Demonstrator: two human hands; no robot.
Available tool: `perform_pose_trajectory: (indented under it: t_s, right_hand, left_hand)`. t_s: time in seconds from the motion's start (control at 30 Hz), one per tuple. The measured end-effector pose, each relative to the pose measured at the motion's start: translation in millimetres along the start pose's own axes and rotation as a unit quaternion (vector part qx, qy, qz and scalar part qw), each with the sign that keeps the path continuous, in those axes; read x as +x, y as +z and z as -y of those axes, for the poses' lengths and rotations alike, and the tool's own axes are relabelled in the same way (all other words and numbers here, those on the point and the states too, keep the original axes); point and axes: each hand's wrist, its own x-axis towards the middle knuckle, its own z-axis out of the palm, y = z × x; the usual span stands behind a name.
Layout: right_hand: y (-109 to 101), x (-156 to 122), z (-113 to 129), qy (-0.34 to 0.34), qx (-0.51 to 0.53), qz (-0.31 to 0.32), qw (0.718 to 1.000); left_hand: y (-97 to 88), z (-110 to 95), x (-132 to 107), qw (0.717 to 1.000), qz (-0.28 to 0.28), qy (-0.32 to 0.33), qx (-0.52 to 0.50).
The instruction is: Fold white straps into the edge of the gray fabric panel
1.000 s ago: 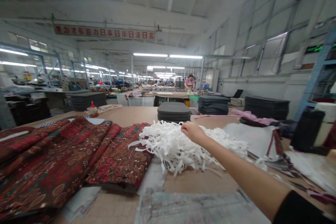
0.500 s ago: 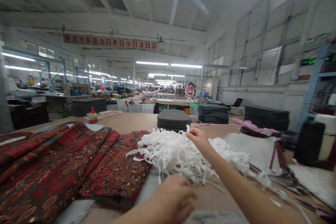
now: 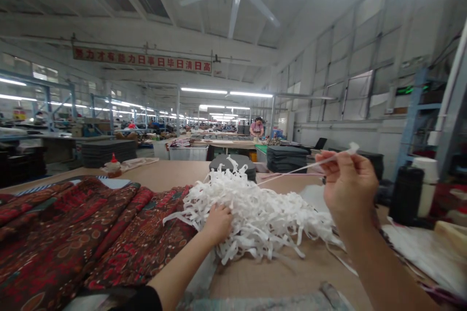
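A tangled heap of white fabric strips (image 3: 270, 218) lies on the table in front of me. My left hand (image 3: 219, 223) rests in the heap's left side, its fingers curled into the strips. Raised to the right of the heap, my right hand (image 3: 348, 184) pinches the end of one white strip (image 3: 299, 169). That strip stretches taut back down to the heap, and its short tip sticks up past my fingers. Brown and red patterned cloth (image 3: 91, 233) lies folded to the left, partly under the strips.
Behind the heap stands a stack of dark grey pads (image 3: 233, 163), with another dark stack (image 3: 286, 158) farther right. A glue bottle with a red cap (image 3: 113, 167) stands at the back left. Dark and pale thread cones (image 3: 406, 194) are at right. A person (image 3: 257, 129) works farther back.
My right hand has moved right and up from the heap, drawing out a strip. My left hand has gone forward from the near edge into the heap. The view has turned slightly right.
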Motion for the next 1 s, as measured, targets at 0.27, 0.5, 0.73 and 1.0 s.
perform_pose_trajectory:
  t_s: [0.27,0.5,0.73,1.0]
  right_hand:
    - [-6.8,6.7,13.6,0.100,-0.134,0.091,0.982]
    - [-27.0,-74.0,-29.9,0.379,-0.161,0.303,0.859]
    - [-17.6,-103.4,-15.5,0.445,-0.149,0.420,0.777]
    - [-46.1,-98.5,-4.2,0.497,-0.202,0.479,0.695]
  left_hand:
    - [-33.8,-34.0,-0.9,0.983,-0.081,-0.045,-0.159]
    - [-70.4,-89.9,-24.1,0.867,-0.161,-0.019,-0.472]
    - [-79.5,-98.0,-29.6,0.683,-0.142,-0.101,-0.709]
    - [-90.4,-70.2,-69.3,0.562,-0.148,-0.192,-0.791]
